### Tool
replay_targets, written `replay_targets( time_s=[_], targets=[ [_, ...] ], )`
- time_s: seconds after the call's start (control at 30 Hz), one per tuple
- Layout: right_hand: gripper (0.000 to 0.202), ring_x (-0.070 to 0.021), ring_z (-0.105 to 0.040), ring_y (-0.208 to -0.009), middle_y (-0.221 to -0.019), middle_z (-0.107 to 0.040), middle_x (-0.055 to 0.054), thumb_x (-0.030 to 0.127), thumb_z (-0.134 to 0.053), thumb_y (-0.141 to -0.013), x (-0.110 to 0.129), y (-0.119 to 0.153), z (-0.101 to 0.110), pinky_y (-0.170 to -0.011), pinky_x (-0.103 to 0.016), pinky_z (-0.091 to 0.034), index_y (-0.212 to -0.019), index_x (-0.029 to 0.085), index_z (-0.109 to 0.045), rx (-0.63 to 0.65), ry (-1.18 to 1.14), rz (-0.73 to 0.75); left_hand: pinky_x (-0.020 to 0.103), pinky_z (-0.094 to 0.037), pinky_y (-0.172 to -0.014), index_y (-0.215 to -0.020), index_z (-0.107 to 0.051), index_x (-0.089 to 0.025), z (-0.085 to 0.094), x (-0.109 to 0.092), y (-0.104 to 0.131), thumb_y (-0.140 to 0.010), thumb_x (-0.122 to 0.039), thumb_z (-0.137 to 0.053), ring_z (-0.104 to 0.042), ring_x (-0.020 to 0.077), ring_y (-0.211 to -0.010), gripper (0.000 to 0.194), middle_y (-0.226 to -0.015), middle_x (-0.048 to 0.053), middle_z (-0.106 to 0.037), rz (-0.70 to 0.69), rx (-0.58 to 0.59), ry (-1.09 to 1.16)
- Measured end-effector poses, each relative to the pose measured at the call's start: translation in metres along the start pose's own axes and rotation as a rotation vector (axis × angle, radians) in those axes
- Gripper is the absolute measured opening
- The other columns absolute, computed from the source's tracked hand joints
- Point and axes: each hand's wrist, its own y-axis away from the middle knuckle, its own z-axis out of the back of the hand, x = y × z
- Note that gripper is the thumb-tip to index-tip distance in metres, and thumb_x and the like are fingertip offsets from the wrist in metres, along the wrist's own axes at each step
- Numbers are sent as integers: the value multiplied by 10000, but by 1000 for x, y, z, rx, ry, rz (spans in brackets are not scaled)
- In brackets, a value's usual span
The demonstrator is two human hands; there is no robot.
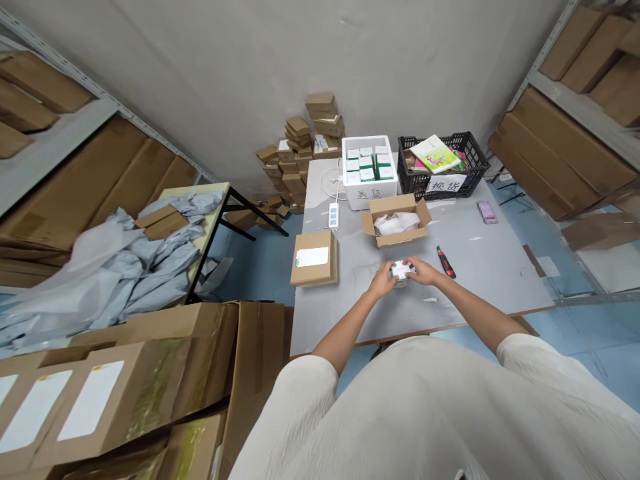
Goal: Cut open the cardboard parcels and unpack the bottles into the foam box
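Observation:
Near the front of the grey table (345,313), a small white and green box (401,271) is held between both hands. My left hand (383,279) grips its left side and my right hand (421,271) its right side, fingers closed on it. Just behind them stands an open cardboard box (397,237) with white wrapping (397,223) inside. A closed cardboard box (315,259) with a white label lies to the left. The red and black utility knife (446,262) rests to the right of my right hand.
At the table's back are a white foam box (370,195) of small green and white boxes and a black crate (443,185) with books. A power strip (334,217) lies left, a purple stack (487,212) right. Large cartons (165,387) stand at the lower left.

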Motion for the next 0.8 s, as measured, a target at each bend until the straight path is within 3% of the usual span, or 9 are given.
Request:
replay_targets(
  time_s=[0.13, 0.23, 0.37, 0.47, 0.6, 0.8],
  targets=[
    [430, -325, -631, -1309, -1485, -618, -134, 329, -848, -806, 5, 6, 1, -1030, -443, -552, -1174, 256, -638, 1, 103, 48, 426, -554, -1017, -1262, -609, -250, 2, -1, -2, -843, -203, -700, -672, 255, -1153, 431, -1391, 99, -630, 18, 12, 27],
    [514, -368, -568, -1399, -1604, -530, -154, 284, -907, -728, 8, 8, -1, -1073, -475, -522, -1164, 257, -638, 11, 205, 83, 436, -553, -1039, -1281, -608, -247, 5, -1, 1, -809, -181, -704, -672, 263, -1186, 485, -1408, 102, -618, 20, 24, 44],
    [395, -327, -631, -1273, -1499, -610, -135, 171, -786, -789, 12, 5, 0, -974, -414, -535, -1137, 258, -621, 40, 279, 97, 438, -542, -1075, -1316, -596, -246, 7, -3, 6, -678, -123, -801, -658, 288, -1237, 682, -1423, 107, -599, -49, 56, 8],
    [317, -291, -662, -1117, -1284, -689, -105, 174, -728, -817, 16, 3, 6, -882, -362, -519, -1097, 256, -602, 72, 285, 129, 436, -551, -1045, -1289, -606, -264, 8, -8, 9, -688, -142, -831, -664, 293, -1205, 654, -1389, 88, -619, -57, 43, -65],
    [310, -271, -648, -1021, -1160, -689, -75, 202, -715, -804, 22, 4, 23, -840, -340, -494, -1081, 255, -586, 61, 249, 163, 414, -543, -1038, -1301, -610, -275, 13, -26, 10, -774, -181, -794, -661, 284, -1197, 566, -1374, 77, -650, -60, 24, -127],
    [357, -289, -631, -1122, -1288, -662, -90, 286, -758, -835, 36, 4, 70, -917, -356, -496, -1154, 255, -600, 10, 136, 268, 382, -514, -1086, -1349, -647, -284, 35, -73, 4, -870, -275, -767, -671, 272, -1195, 494, -1357, 69, -695, -210, -39, -131]
  ],
)
